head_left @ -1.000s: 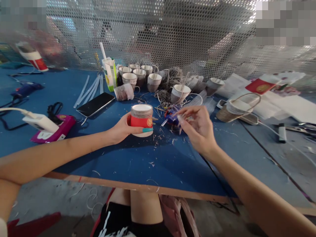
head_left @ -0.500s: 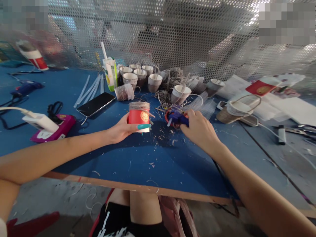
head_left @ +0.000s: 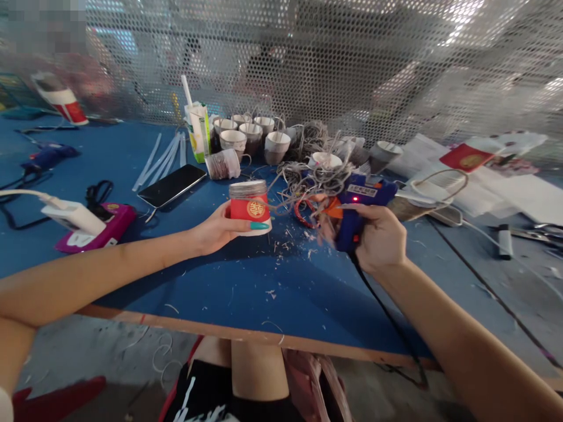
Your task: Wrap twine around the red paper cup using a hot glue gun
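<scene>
My left hand (head_left: 217, 230) holds a red paper cup (head_left: 248, 206) upside down above the blue table (head_left: 246, 281); twine is wound around the cup's upper band. My right hand (head_left: 382, 239) grips a blue hot glue gun (head_left: 358, 202) with an orange trigger and a lit red lamp, its nozzle pointing left toward the cup. A black cord runs from the gun along my forearm. A tangle of twine (head_left: 314, 176) lies just behind the gun.
Several twine-wrapped cups (head_left: 250, 138) stand at the back by a drink carton (head_left: 197, 132). A phone (head_left: 171, 184), glue sticks (head_left: 162, 155), a pink box (head_left: 99, 228) with a white charger, another glue gun (head_left: 46, 158) and papers (head_left: 475, 170) lie around. A perforated screen (head_left: 308, 64) closes the far edge.
My right hand closed on the glue gun, lifted it off the table and turned it toward the cup. The left hand tilted the cup from rim-up to upside down.
</scene>
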Available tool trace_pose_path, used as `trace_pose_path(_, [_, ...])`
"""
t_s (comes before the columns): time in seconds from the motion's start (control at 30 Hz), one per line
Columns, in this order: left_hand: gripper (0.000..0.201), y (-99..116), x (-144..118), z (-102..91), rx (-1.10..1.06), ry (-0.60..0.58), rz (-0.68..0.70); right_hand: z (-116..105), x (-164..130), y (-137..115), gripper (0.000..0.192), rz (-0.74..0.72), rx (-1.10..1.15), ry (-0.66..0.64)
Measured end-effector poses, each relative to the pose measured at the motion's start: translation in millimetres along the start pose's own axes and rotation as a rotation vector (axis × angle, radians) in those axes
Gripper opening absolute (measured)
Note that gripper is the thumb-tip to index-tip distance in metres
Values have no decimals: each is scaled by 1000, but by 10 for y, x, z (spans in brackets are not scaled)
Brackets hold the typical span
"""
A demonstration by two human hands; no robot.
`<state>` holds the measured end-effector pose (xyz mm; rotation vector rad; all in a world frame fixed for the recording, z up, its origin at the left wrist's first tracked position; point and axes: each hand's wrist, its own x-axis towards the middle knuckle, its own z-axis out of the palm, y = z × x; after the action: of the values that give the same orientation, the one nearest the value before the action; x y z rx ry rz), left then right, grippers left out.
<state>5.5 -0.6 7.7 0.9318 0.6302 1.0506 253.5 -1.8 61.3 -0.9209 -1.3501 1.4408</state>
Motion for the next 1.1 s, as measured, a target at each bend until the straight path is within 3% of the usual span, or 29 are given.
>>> trace_pose_path(0.07, [58, -10, 7, -9, 9, 9, -2, 30, -19, -9, 24, 58, 37, -110])
trace_pose_path(0.17, [59, -27, 18, -26, 43, 23, -1, 57, -62, 24, 32, 51, 26, -177])
trace_pose_path(0.47, [54, -26, 18, 6, 52, 30, -3, 121, -169, 150, 51, 39, -237, -117])
trace_pose_path(1.1, [55, -29, 5, 29, 65, 67, -1, 138, -159, 215, 53, 48, -237, -97])
